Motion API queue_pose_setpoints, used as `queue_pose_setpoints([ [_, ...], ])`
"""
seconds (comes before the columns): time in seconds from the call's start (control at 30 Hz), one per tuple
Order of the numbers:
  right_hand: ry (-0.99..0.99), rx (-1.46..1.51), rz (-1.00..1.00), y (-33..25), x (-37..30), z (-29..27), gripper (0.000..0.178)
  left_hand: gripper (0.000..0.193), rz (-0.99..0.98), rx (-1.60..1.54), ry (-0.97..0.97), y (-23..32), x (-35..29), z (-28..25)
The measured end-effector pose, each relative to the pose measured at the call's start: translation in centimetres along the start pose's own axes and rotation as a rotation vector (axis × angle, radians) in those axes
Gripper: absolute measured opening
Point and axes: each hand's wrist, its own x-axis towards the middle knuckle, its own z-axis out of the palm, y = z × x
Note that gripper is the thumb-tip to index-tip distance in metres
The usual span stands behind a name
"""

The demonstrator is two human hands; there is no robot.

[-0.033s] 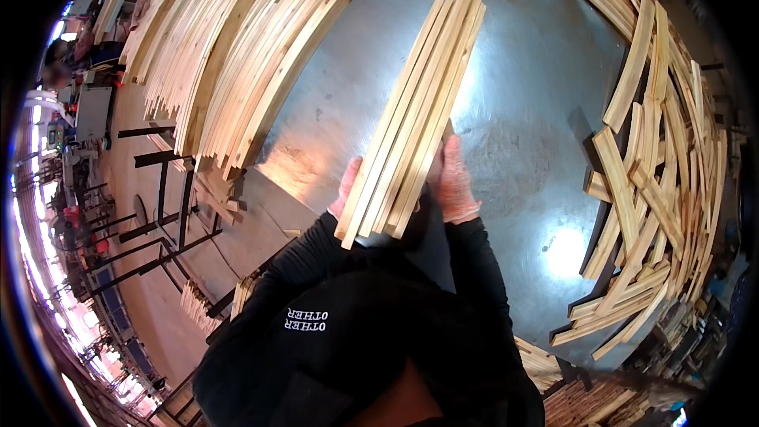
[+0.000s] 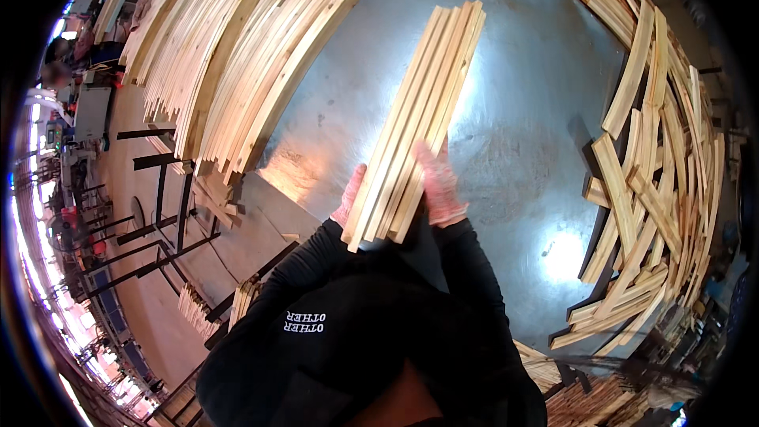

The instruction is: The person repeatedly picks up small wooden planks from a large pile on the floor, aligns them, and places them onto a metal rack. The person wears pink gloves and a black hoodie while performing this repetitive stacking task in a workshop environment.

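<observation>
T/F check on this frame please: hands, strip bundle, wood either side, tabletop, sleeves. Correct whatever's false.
1. The left hand and right hand are on opposite long sides of the wooden strip bundle. True.
2. The tidy row of wooden strips is on the person's right. False: it is on the left.
3. The jumbled pile of wooden strips is on the right. True.
4. The tabletop is bright red. False: it is grey and shiny.
5. Both sleeves are black. True.
</observation>
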Motion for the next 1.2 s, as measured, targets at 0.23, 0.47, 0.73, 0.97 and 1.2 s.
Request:
queue_pose_setpoints([
  [0.23, -0.080, -0.359, 0.019, 6.4, 1.9, 5.2, 0.117, 0.047, 0.348, 1.951, 1.047, 8.8, -8.8, -3.2],
  [0.47, -0.410, -1.325, 0.154, 10.5, 8.8, 13.5, 0.105, 0.095, 1.015, 2.945, 1.133, 9.9, -10.3, 6.3],
  [0.73, 0.404, -1.981, -0.390, -12.6, 4.0, -9.7, 0.041, 0.103, 0.310, 3.028, 1.729, 13.1, -9.6, 4.9],
  [0.97, 0.740, -2.370, 0.161, -29.3, -7.7, -37.0, 0.078, 0.081, 0.593, 2.152, 0.902, 3.4, 2.6, 6.6],
  [1.2, -0.208, -2.006, 0.093, -31.0, -6.6, -26.3, 0.059, 0.075, 0.073, 1.499, 0.159, -23.6, 25.1, -3.2],
])
